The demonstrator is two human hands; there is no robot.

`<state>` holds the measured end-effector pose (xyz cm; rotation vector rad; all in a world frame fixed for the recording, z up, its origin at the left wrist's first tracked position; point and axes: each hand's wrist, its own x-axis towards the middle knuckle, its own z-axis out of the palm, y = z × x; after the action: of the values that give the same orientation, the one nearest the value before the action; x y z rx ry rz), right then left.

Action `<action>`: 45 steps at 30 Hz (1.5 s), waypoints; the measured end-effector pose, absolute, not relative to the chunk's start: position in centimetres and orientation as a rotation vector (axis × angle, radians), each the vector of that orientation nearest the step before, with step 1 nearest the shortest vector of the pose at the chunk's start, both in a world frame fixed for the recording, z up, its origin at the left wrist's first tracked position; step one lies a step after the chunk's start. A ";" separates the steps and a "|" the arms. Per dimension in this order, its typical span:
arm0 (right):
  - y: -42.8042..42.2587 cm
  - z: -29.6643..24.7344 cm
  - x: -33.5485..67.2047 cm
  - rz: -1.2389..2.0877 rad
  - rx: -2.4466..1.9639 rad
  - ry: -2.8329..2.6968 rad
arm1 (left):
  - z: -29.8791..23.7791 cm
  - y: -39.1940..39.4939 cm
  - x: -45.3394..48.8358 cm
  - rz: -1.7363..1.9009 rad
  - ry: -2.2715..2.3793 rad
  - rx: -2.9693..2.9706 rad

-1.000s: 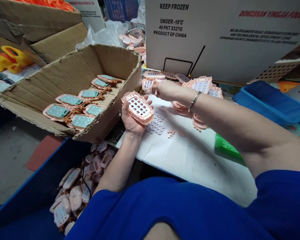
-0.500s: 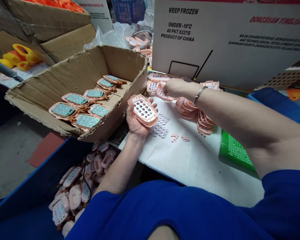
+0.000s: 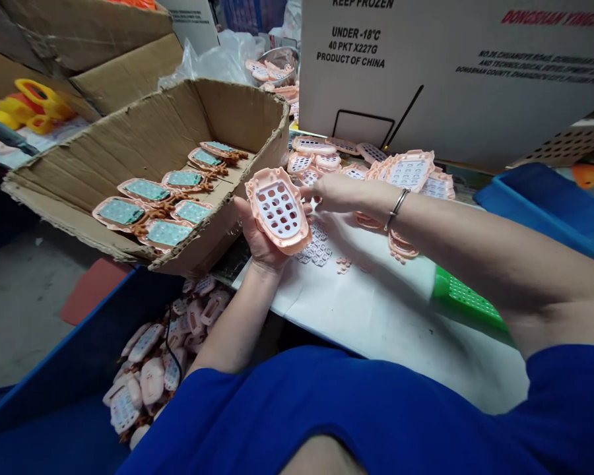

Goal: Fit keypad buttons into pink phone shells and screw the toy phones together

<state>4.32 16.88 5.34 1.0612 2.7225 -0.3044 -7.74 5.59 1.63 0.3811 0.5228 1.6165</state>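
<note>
My left hand (image 3: 259, 239) cradles a pink plastic toy-phone shell (image 3: 278, 210) with rows of button holes, tilted up toward me. My right hand (image 3: 332, 193), a metal bangle on its wrist, is next to the shell's right edge with fingers pinched together; what they hold is hidden. Just below lie clear rubber keypad sheets (image 3: 317, 245) on the white paper (image 3: 376, 310). A heap of pink shells (image 3: 400, 173) lies behind my right hand.
A torn cardboard box (image 3: 143, 142) on the left holds finished pink pieces with green keypads (image 3: 165, 233). A blue bin (image 3: 54, 389) below holds several assembled toys. A green basket (image 3: 462, 297), a blue tray (image 3: 544, 204) and a big white carton (image 3: 455, 72) stand right and behind.
My right hand has drawn back from the pile of shells toward the shell in my left hand. My left hand has raised and tilted its shell up.
</note>
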 end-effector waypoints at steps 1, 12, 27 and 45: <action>16.2 5.3 4.5 -0.342 0.986 2.694 | 1.7 5.5 -7.7 1.609 0.483 0.389; 14.0 3.7 5.7 -0.424 1.159 2.620 | 1.5 5.9 -7.6 1.614 0.534 0.415; 7.1 4.3 13.2 -0.400 1.383 3.384 | 0.9 5.9 -7.4 1.611 0.665 0.459; -5.0 0.1 21.4 0.300 1.487 3.753 | 0.6 -2.9 2.3 1.212 0.611 0.386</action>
<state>21.36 -5.00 0.06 1.4870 3.7529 0.3004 2.32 -2.93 0.61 0.3860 0.6112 1.2118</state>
